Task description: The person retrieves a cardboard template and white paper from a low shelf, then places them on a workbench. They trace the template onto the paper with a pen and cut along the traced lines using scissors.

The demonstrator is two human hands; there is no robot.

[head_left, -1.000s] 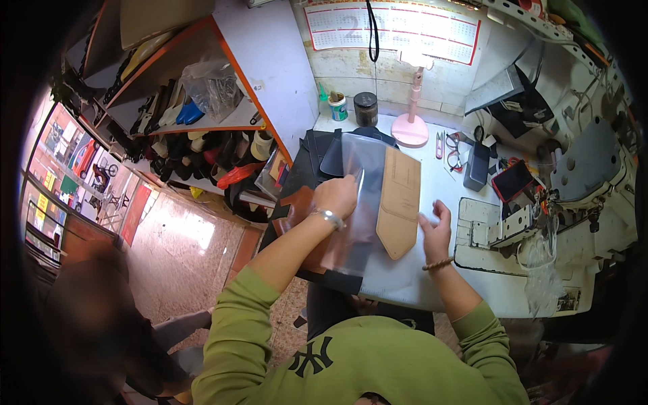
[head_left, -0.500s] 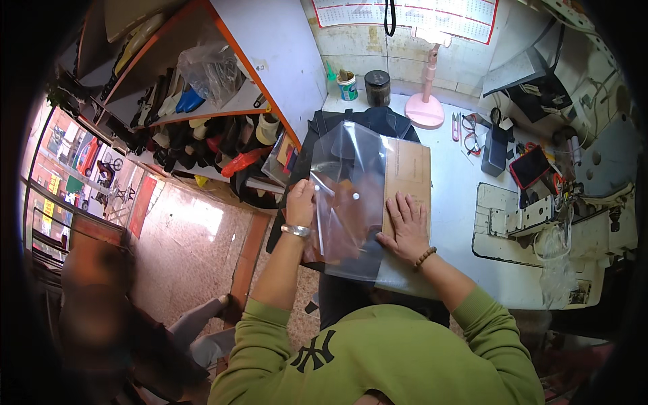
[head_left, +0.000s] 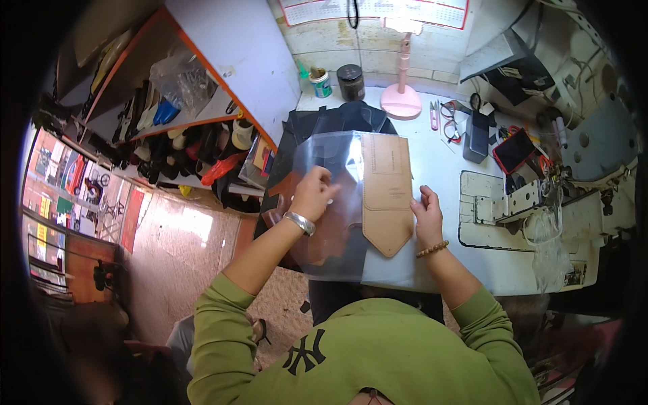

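A clear plastic folder with a white snap lies across the near left part of the table. Brown leather-like pieces show through or under it. Over the folder, close to the snap, hovers my left hand, its bent fingers smeared by motion. Along the folder's right side lies a tan leather-like piece with stitched lines and a pointed near end. My right hand is just right of this piece, thumb and fingers apart, with nothing seen in it. Black material is spread beneath and behind the folder.
On the right stand a sewing machine, a red-and-black phone and a dark box. A pink lamp, a dark jar and glasses are at the back. An orange-edged shelf holding shoes borders the left.
My left hand has left the folder's left edge and moved right over it. The right hand has lifted off the tan piece to its right side. More of that piece shows now.
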